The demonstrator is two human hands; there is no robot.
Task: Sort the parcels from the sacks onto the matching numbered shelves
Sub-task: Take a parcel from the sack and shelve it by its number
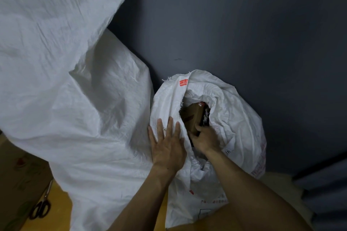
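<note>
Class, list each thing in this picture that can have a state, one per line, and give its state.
Small sack: open at the mouth, rim rolled down.
Brown box: inside the small sack, gripped.
Right hand: in the sack mouth, closed on the brown box.
Left hand: open, flat on the sack's rim.
Large sacks: full, bulging; mouths not visible.
Scissors: closed, lying on a cardboard box.
</note>
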